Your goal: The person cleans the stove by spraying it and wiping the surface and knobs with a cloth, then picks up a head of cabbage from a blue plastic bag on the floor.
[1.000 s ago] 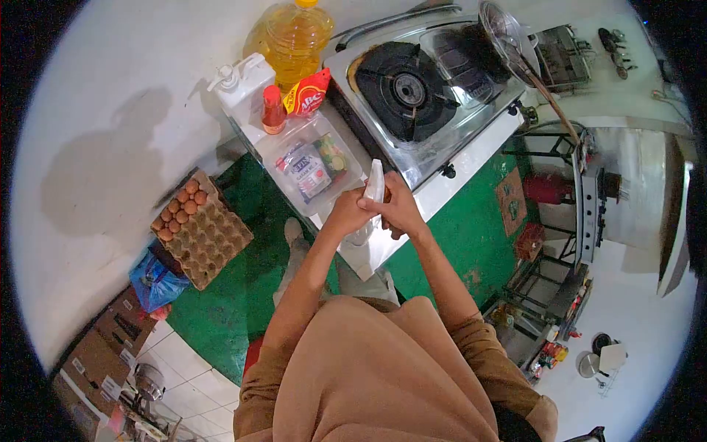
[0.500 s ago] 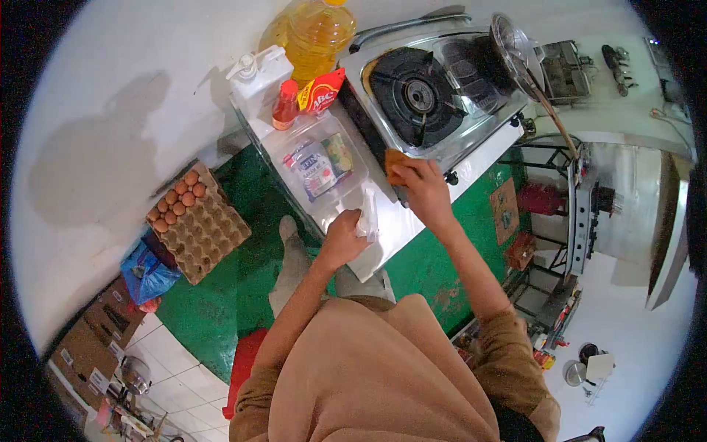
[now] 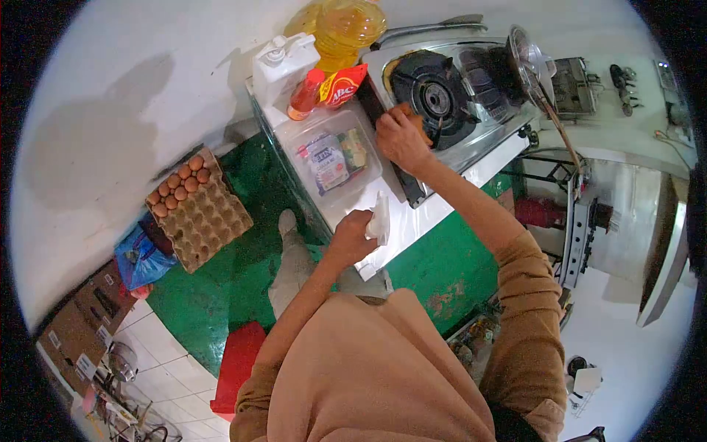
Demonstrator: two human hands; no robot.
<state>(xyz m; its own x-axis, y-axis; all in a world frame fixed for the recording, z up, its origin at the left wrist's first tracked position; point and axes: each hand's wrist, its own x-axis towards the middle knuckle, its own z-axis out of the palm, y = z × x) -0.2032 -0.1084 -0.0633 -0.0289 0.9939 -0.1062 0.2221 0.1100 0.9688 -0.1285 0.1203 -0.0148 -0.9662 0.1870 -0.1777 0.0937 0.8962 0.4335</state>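
Note:
My right hand [image 3: 403, 140] is closed on an orange-brown cloth [image 3: 418, 124], pressed on the left part of the steel gas stove [image 3: 471, 136], right beside the black burner [image 3: 434, 96]. My left hand [image 3: 352, 237] grips a whitish, translucent spray bottle [image 3: 379, 219] low over the white counter; its shape is partly hidden by the fingers. Beyond that hand lies a clear plastic tub [image 3: 372, 173] with several packets in it. A red sauce bottle [image 3: 305, 96] and a red and yellow pouch [image 3: 342, 86] stand behind the tub.
A white jug [image 3: 286, 70] and a large bottle of yellow oil [image 3: 350, 33] stand at the wall. A pan [image 3: 524, 59] rests on the stove's far right. To the left is an egg tray [image 3: 202, 228] with several eggs; a red bin [image 3: 239, 361] sits on the green floor.
My right hand has moved with the cloth from the stove's front left edge up and inward, next to the burner. My left hand stays near the tub, still holding the spray bottle. The view has shifted slightly.

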